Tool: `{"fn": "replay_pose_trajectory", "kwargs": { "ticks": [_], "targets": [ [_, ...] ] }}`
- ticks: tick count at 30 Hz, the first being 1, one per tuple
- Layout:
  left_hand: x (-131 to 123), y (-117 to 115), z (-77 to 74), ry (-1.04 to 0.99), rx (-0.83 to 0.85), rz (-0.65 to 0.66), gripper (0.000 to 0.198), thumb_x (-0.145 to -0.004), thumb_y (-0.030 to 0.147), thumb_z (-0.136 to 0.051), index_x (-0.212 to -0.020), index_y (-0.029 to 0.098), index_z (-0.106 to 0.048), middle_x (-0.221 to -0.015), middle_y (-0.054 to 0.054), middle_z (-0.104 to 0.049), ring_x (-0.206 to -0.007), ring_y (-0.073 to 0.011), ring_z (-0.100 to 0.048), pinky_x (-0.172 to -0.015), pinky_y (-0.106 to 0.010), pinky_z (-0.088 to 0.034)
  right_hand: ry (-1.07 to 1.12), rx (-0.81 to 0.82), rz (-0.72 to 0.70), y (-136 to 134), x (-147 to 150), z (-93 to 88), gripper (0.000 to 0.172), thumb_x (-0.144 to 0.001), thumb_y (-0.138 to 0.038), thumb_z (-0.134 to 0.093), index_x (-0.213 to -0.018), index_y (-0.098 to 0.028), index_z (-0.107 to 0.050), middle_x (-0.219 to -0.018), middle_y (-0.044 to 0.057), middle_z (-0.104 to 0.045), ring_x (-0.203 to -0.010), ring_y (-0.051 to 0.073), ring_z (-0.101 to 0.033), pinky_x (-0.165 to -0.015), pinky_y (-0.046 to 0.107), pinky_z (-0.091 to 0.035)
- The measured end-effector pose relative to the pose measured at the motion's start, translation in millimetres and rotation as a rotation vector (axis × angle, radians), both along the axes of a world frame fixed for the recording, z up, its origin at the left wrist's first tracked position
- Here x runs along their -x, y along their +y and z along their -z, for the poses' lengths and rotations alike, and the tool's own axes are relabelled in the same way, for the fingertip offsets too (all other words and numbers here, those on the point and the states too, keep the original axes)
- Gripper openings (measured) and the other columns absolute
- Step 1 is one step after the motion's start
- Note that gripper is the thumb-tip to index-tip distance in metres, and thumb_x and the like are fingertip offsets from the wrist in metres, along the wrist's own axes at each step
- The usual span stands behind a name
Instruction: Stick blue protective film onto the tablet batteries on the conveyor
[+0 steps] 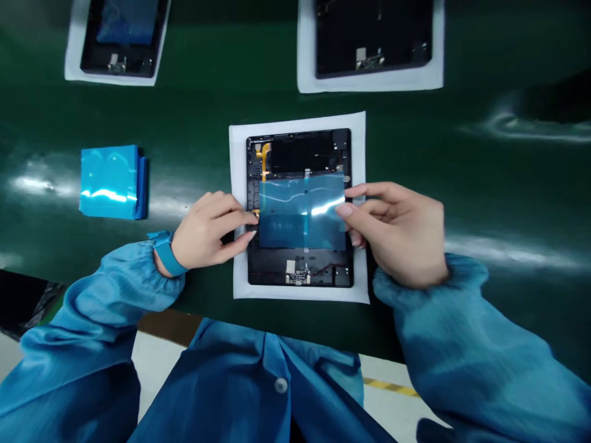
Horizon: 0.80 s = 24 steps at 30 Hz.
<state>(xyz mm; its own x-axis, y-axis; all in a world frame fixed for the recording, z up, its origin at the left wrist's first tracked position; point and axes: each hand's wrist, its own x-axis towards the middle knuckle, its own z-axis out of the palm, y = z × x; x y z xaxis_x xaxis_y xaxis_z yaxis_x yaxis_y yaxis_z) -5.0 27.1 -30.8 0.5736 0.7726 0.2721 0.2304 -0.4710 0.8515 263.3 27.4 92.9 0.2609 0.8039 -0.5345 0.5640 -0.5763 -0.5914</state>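
An opened black tablet body [299, 267] lies on a white pad [237, 283] on the green belt in front of me. A translucent blue film sheet [302, 212] is stretched over its middle. My left hand [205, 231] pinches the film's left edge with thumb and fingers. My right hand [397, 231] pinches the film's right edge between thumb and forefinger. Both arms wear blue sleeves, and a blue strap sits on my left wrist. An orange flex cable [265, 157] shows in the tablet's upper left corner.
A stack of blue film sheets [113, 181] lies to the left on the green belt [462, 184]. Two more black tablet bodies on white pads sit at the far edge, one at left [120, 37], one at centre right [372, 37]. The floor shows below the belt's near edge.
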Motion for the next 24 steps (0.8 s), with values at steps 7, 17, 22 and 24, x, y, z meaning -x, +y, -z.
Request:
{"fn": "replay_pose_trajectory", "kwargs": {
  "ticks": [7,17,22,24],
  "targets": [
    [-20.6,28.1,-6.5,0.248,-0.14,0.175,0.03,-0.1,0.033,-0.05,-0.114,0.023,-0.075,-0.091,-0.008,-0.063,-0.086,-0.0236,-0.056,-0.072,-0.038,-0.039,0.187,-0.105,0.14,-3.2,-8.9,11.6,0.032,-0.085,-0.049,-0.077,-0.085,-0.019,-0.064,-0.052,-0.006,-0.059,-0.034,0.006,-0.04,-0.033,0.02,-0.026],
    [-95.4,46.8,-39.2,0.416,-0.121,0.418,0.044,-0.094,0.02,-0.05,-0.136,0.027,-0.062,-0.113,-0.012,-0.067,-0.105,-0.0298,-0.061,-0.085,-0.042,-0.041,0.257,-0.104,0.124,0.9,-8.8,12.6,0.043,-0.08,-0.059,-0.077,-0.079,-0.019,-0.063,-0.05,-0.005,-0.056,-0.034,0.005,-0.037,-0.034,0.02,-0.024],
    [-64.4,53.5,-27.1,0.372,0.001,0.279,0.052,-0.093,0.025,-0.051,-0.145,0.021,-0.053,-0.127,-0.014,-0.063,-0.117,-0.0323,-0.059,-0.095,-0.046,-0.045,0.106,-0.121,-0.108,-2.7,-7.4,8.4,0.037,-0.089,-0.056,-0.068,-0.084,-0.019,-0.066,-0.058,-0.003,-0.06,-0.042,0.009,-0.047,-0.044,0.024,-0.036],
    [-39.2,55.3,-12.8,0.366,0.091,0.147,0.061,-0.092,0.04,-0.058,-0.148,0.017,-0.049,-0.14,-0.017,-0.056,-0.127,-0.0358,-0.055,-0.102,-0.051,-0.045,-0.079,-0.151,-0.452,-1.2,-0.2,3.4,0.032,-0.095,-0.049,-0.062,-0.091,-0.019,-0.071,-0.071,0.002,-0.068,-0.059,0.013,-0.059,-0.059,0.028,-0.045]
  ]
}}
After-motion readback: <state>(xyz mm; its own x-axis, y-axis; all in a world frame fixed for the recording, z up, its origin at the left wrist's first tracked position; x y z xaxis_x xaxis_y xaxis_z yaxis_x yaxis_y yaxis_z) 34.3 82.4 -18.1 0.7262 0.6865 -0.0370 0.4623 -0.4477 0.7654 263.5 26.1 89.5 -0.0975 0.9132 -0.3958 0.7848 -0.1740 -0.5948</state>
